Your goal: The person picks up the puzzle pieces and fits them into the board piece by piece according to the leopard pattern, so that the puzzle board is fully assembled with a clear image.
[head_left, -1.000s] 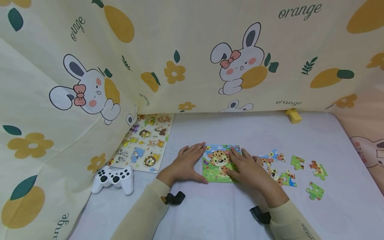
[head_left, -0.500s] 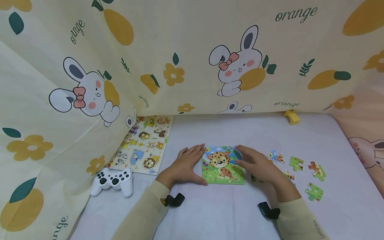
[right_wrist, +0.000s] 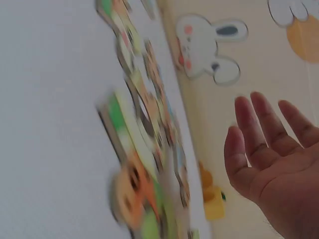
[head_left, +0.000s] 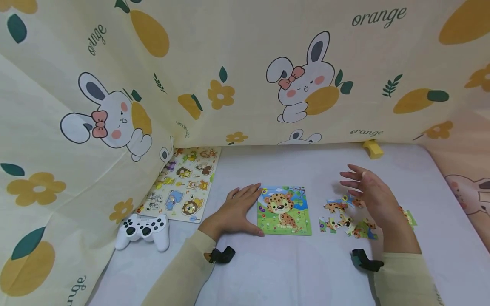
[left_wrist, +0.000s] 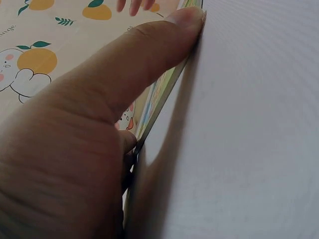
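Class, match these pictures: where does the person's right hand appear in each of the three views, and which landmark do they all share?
Head: the right hand is right of centre, partly hiding the loose puzzle pieces.
Left wrist: only fingertips show, at the top edge, left of centre.
Right wrist: lower right, with palm and fingers visible.
Shared landmark: the rabbit-print cloth.

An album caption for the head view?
Left hand touching a leopard board, right hand raised near loose puzzle pieces.
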Action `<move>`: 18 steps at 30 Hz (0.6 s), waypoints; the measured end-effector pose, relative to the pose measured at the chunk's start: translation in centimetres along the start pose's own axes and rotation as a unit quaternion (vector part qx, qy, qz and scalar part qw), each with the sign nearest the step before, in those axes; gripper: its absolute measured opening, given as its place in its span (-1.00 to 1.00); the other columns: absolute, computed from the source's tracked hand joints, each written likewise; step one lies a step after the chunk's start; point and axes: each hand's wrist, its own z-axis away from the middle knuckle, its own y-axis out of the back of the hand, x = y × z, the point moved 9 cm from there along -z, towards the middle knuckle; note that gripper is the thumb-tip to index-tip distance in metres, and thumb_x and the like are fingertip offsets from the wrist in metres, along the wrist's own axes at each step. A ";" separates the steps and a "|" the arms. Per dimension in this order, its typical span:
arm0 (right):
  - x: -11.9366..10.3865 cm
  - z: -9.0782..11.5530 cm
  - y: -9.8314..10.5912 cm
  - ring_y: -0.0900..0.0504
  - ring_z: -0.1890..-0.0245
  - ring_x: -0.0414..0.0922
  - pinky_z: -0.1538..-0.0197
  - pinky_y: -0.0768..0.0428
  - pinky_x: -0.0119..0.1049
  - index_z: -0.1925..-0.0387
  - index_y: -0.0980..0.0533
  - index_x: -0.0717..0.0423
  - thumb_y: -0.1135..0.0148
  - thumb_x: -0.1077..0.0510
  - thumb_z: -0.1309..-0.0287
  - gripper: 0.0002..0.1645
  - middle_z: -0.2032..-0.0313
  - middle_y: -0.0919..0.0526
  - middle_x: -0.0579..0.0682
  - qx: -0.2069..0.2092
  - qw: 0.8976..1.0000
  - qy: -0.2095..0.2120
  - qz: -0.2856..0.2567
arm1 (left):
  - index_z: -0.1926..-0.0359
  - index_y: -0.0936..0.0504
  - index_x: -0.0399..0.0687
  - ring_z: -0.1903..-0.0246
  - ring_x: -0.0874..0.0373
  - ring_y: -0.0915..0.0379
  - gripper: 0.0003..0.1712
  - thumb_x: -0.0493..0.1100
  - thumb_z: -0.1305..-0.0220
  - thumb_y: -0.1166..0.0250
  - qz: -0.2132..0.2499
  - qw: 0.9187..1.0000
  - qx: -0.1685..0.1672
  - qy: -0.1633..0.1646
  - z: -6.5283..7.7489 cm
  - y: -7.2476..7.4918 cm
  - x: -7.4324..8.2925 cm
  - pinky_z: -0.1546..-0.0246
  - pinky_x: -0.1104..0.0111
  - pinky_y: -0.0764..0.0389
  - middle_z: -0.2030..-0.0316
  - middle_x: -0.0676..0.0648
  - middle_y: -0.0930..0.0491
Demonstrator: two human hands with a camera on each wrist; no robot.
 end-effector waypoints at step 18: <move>7.2 1.2 4.3 -0.29 -0.49 0.22 -0.49 -0.27 0.31 -0.77 -0.03 0.06 0.11 -0.31 -0.72 -0.11 -0.59 -0.29 0.27 0.007 0.983 -0.150 0.106 | -0.79 0.03 0.04 -0.69 0.18 0.36 0.62 0.60 0.08 -0.59 -0.003 1.000 0.003 -0.004 0.0 0.0 0.0 -0.63 0.00 0.33 -0.76 0.12 0.24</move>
